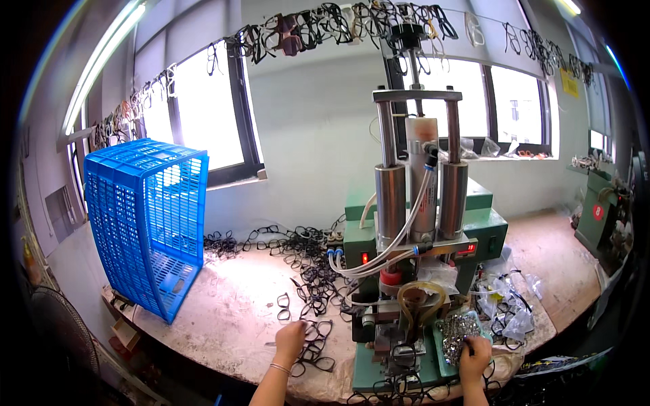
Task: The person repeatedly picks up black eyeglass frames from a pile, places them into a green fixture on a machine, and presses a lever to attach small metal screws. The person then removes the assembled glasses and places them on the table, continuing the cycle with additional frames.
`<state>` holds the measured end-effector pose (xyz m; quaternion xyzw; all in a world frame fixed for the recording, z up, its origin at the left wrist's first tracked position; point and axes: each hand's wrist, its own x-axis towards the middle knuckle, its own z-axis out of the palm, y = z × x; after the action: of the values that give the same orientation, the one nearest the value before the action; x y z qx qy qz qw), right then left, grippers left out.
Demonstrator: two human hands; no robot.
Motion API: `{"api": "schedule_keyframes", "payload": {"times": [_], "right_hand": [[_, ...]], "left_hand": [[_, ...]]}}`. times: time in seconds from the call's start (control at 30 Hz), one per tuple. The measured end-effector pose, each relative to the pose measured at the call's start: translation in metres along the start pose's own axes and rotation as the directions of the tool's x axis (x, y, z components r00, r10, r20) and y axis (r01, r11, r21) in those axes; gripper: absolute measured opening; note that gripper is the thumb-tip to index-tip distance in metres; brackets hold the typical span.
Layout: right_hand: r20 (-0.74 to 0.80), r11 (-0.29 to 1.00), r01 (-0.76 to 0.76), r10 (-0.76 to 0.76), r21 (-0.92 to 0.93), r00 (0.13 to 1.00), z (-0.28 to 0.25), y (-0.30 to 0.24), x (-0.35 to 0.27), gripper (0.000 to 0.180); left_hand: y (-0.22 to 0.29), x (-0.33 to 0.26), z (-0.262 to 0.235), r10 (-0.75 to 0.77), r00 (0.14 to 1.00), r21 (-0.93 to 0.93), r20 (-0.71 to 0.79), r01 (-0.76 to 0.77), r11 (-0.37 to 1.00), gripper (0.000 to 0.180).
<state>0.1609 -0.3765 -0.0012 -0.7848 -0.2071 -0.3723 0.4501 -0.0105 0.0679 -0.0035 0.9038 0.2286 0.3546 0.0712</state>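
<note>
My left hand (290, 340) is closed at a cluster of black eyeglass frames (317, 350) on the table, its fingertips pinching the edge of one. A thin pale piece sticks out on the hand's left side. Over a light green tray (445, 369) my right hand (476, 357) has its fingers drawn together. The tray holds a heap of small shiny metal parts (458, 333). Something dark shows at the right fingertips, too small to name. Between the hands stands a green press machine (420, 203) with steel columns and white air hoses. More black frames (399, 387) lie at its base.
A blue plastic basket (145, 223) stands on its side at the left. Loose eyeglass frames (298, 254) are heaped behind, along the wall. Clear plastic bags (518, 321) lie right of the press. Frames (325, 27) hang from a line overhead. A fan (61, 331) is at lower left.
</note>
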Motion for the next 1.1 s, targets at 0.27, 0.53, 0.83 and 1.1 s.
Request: {"api": "schedule_keyframes", "payload": {"times": [0.27,0.53,0.83,1.1], "right_hand": [[0.052,0.953,-0.204,0.198,0.225,0.979,-0.006,-0.03,0.013,0.015],[0.334,0.814,-0.331,0.18,0.477,0.925,0.042,-0.095,0.032,0.035],[0.568,0.356,-0.625,0.262,0.695,0.78,0.034,-0.124,0.038,0.043],[0.596,0.577,-0.575,0.18,0.581,0.783,0.013,-0.121,0.045,0.037]], "left_hand": [[0.075,0.002,-0.037,-0.297,0.922,-0.359,-0.249,0.197,0.912,0.017],[0.115,-0.027,-0.006,-0.359,0.922,-0.865,0.145,0.294,0.406,0.019],[0.194,-0.014,-0.083,-0.105,0.912,-0.878,-0.395,-0.342,0.333,0.011],[0.217,-0.031,-0.095,0.396,0.874,-0.763,-0.282,-0.455,0.459,0.016]]}}
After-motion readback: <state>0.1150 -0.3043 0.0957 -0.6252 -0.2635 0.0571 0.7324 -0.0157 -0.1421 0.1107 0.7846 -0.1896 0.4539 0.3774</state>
